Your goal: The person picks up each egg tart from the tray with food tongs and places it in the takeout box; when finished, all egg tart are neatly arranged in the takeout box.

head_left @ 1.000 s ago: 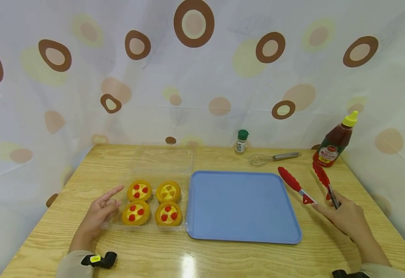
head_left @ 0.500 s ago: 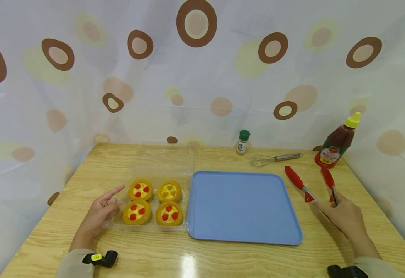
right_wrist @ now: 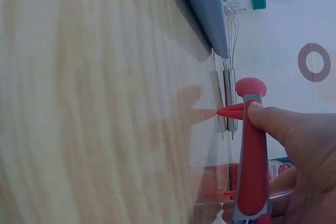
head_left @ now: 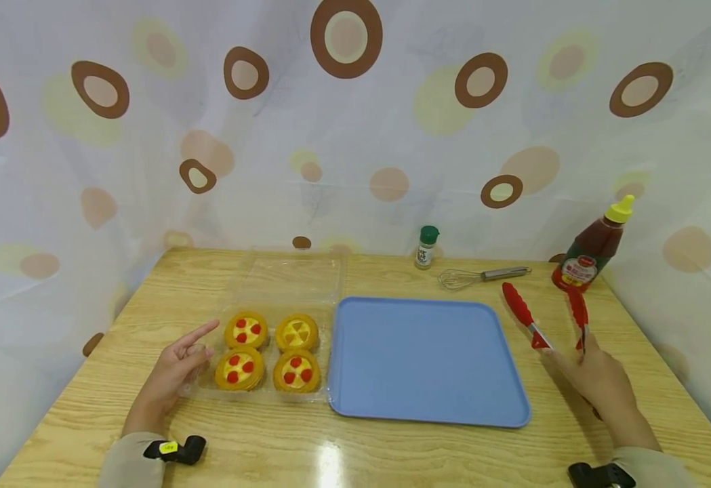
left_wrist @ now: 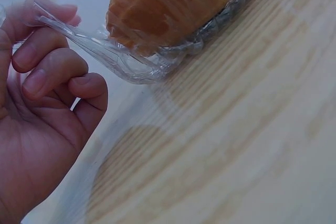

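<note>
At the left, my left hand (head_left: pixel 172 369) holds the near-left rim of a clear plastic box (left_wrist: pixel 131 72), its index finger reaching out along the edge and the other fingers curled. Inside the open box, several round tarts (head_left: pixel 239 368) show red or yellow toppings; one tart's brown side (left_wrist: pixel 173 9) fills the top of the left wrist view. On the right, my right hand (head_left: pixel 602 379) grips a pair of red-tipped tongs (head_left: pixel 518 305). Their two arms are spread, nothing is between the tips, and they point away toward the back. My thumb lies on one red handle (right_wrist: pixel 253 156).
A blue tray (head_left: pixel 431 366) lies between the box and the tongs. Behind it are a whisk (head_left: pixel 483 276) and a green-capped shaker (head_left: pixel 426 247). A yellow-capped sauce bottle (head_left: pixel 593 247) stands at the back right, just beyond the tongs. Patterned cloth (head_left: pixel 361 135) encloses the table (head_left: pixel 257 440).
The tongs' tips have swung a little to the right, while my right hand has shifted slightly left. My left hand stays at the box's rim.
</note>
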`<state>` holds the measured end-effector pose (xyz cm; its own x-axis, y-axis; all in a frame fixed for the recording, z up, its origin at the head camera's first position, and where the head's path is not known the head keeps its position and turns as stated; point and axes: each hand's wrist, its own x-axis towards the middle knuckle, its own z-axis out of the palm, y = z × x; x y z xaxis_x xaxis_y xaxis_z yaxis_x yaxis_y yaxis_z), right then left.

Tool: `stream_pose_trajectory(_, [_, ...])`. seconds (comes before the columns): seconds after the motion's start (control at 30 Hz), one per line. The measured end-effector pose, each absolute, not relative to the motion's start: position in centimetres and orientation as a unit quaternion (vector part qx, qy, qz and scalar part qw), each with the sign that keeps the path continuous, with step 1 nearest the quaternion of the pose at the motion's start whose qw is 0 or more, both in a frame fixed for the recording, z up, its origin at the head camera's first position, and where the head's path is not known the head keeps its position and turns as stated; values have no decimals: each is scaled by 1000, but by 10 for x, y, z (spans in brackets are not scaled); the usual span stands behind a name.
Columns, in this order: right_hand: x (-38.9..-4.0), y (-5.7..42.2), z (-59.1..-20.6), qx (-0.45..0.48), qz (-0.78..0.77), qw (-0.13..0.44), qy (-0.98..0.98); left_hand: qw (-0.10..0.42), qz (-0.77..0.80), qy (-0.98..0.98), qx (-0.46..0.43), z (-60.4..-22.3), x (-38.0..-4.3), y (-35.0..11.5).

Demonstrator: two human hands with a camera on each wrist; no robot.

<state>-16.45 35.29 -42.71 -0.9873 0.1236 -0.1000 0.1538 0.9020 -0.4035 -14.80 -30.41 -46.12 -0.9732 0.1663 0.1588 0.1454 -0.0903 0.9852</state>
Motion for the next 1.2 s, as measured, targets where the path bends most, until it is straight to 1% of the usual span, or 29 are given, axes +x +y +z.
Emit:
stream_pose_trajectory(0.27, [-167,348,-428,87,-173,79,978,5,730,673,116,-460,-149,-304])
stream_pose_trajectory(0.53, [-167,344,-431,107,-188,96,972,8,726,678,113,-461,-149,-303])
stream_pose_trajectory(0.73, [-163,342,-429,155,-210,115,958,13,728,676,113,-462,-148,-301])
stream_pose_trajectory(0.83, [-158,340,-424,180,-211,108,955,18,728,675,120,-462,-149,-300])
stream_pose_trajectory(0.97, [-157,332,-415,182,-208,77,958,22,729,673,123,-461,-150,-300])
stream_pose_trajectory(1.07, [-161,321,-408,156,-212,48,963,23,732,670,121,-460,-149,-302])
stream_pose_trajectory(1.2, [-167,298,-397,85,-247,3,965,21,732,671,116,-458,-147,-304])
